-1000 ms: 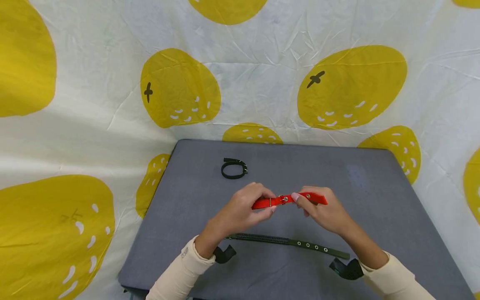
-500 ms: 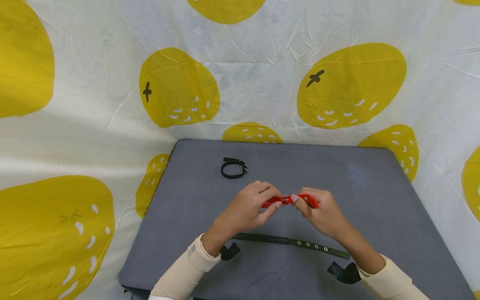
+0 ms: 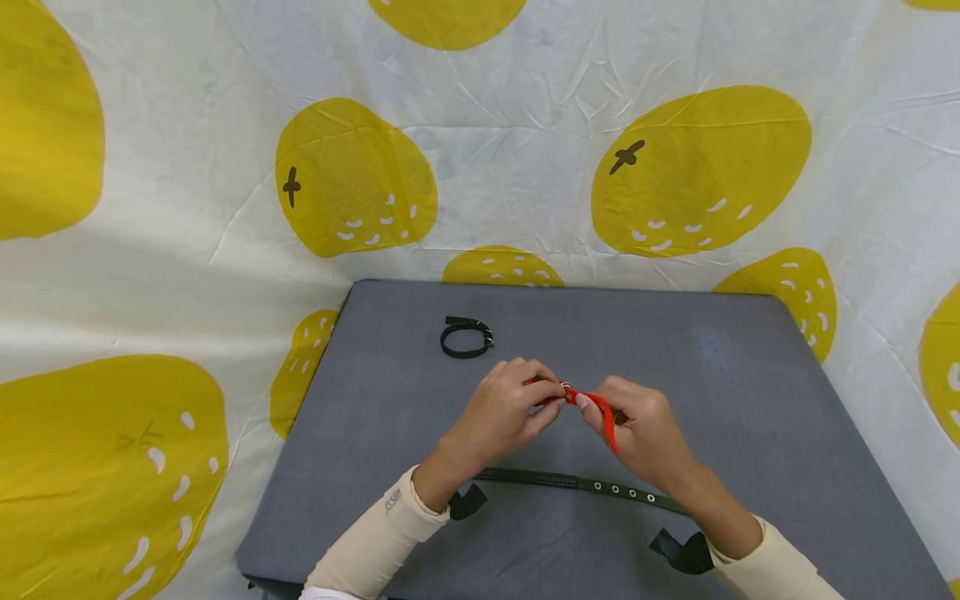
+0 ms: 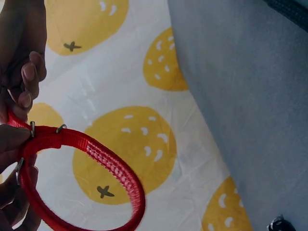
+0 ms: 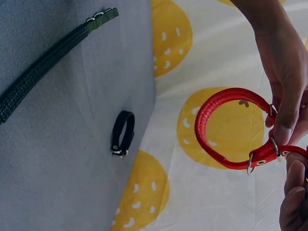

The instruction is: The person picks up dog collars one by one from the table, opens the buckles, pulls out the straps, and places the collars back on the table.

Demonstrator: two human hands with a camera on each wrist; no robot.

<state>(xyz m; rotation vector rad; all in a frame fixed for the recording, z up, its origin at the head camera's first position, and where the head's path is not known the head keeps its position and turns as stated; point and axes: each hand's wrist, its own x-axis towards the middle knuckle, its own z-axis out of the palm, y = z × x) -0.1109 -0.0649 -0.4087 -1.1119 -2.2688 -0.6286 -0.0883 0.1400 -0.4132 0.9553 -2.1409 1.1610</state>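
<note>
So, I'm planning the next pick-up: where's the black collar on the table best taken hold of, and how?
I'd take the black collar by the near side of its loop, from above, one finger inside. The open middle seems to leave room, while the metal fittings sit at the right and the loose end lies along the far side.

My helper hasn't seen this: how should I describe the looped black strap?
On the gray table, look toward the far edge, left of middle. There lies a black strap curled into a ring, metal fittings at its right. Unlike the outstretched green strap nearer the camera and the red strap held aloft, it lies looped on the table.
</note>
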